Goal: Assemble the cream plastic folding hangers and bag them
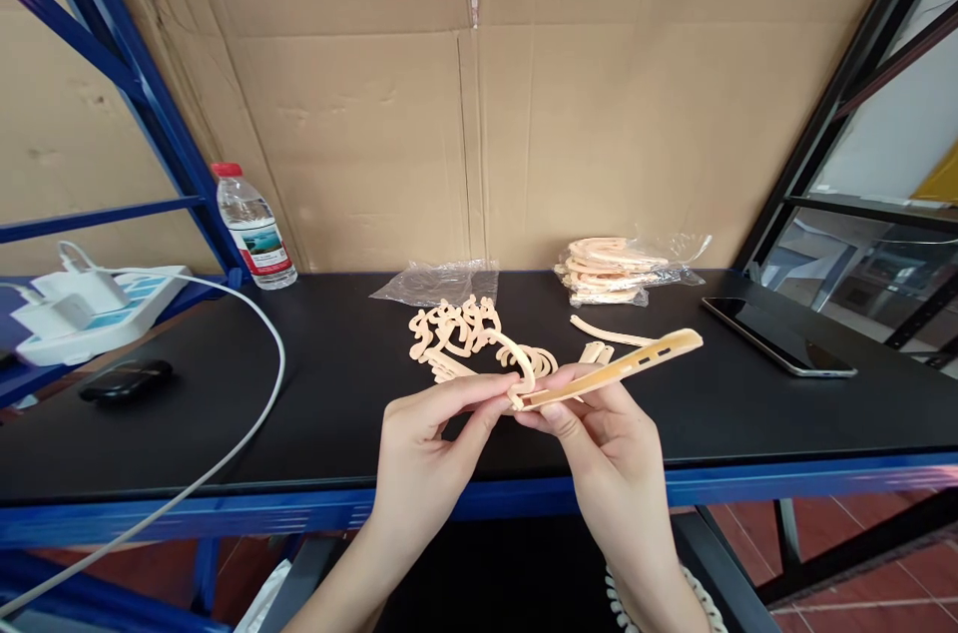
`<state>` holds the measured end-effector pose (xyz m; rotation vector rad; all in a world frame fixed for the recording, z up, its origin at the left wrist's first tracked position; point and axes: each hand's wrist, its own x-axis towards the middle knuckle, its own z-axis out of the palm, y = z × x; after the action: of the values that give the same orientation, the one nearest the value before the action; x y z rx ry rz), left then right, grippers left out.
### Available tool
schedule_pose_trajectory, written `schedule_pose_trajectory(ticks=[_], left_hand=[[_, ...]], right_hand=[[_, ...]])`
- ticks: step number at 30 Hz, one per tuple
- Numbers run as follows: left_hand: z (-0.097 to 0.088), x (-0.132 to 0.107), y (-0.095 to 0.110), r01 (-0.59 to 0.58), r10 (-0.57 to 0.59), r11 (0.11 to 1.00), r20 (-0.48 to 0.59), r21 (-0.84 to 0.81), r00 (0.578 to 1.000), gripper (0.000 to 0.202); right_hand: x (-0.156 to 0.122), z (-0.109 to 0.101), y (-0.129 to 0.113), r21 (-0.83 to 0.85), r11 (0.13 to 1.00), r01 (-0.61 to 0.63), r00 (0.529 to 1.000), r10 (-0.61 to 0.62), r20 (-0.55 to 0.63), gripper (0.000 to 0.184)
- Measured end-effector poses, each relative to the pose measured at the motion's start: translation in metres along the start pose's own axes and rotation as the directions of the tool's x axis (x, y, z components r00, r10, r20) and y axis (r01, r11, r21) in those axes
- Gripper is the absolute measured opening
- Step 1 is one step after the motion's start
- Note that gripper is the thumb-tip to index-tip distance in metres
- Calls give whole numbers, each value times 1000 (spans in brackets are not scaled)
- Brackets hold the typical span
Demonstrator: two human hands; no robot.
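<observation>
My right hand grips a long flat wooden strip with slots, which slants up to the right over the black table. My left hand pinches a small curved wooden piece at the strip's left end, where the two pieces meet. Both hands hover just above the table's front edge. Behind them lie several loose cut-out wooden pieces, and a thin curved strip lies flat to the right.
A plastic bag with a stack of wooden pieces sits at the back, an empty clear bag beside it. A phone lies right. A water bottle, power strip with chargers, white cable and a black case are left. Cardboard lines the back.
</observation>
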<state>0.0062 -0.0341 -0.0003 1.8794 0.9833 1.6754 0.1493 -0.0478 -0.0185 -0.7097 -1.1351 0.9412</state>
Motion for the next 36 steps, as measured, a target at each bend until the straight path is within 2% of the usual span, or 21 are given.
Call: schedule_pose_trajectory(ticks=[3, 5, 9, 12, 17, 21, 28, 36], left_hand=[[-3, 1, 2, -24, 27, 999, 65, -45, 998, 27], [-4, 2, 2, 14, -6, 995, 86, -94, 996, 26], [-3, 1, 0, 118, -105, 976, 80, -183, 991, 24], [-1, 1, -2, 152, -139, 964, 72, -219, 988, 23], [-2, 0, -4, 173, -162, 954, 68, -244, 985, 19], [-4, -1, -1, 107, -100, 980, 54, -166, 994, 21], [-8, 2, 3, -133, 136, 990, 87, -37, 987, 34], [-5, -4, 1, -234, 232, 970, 31, 63, 972, 40]], right_hand=[[-1, -2, -4, -11, 1000, -2, 1000, 2, 4, 4], [-1, -4, -8, -10, 1000, 10, 1000, -10, 13, 3], [-2, -5, -13, 5, 1000, 18, 998, -18, 60, 2], [-2, -5, -12, 2, 1000, 27, 999, -27, 45, 3], [-2, -5, -8, 29, 1000, -6, 996, 3, 86, 3], [-4, -4, -7, 23, 1000, 9, 997, -11, 79, 6], [-6, -2, -7, 21, 999, 35, 998, -36, 51, 8], [-6, 7, -6, 20, 999, 38, 999, -38, -19, 8]])
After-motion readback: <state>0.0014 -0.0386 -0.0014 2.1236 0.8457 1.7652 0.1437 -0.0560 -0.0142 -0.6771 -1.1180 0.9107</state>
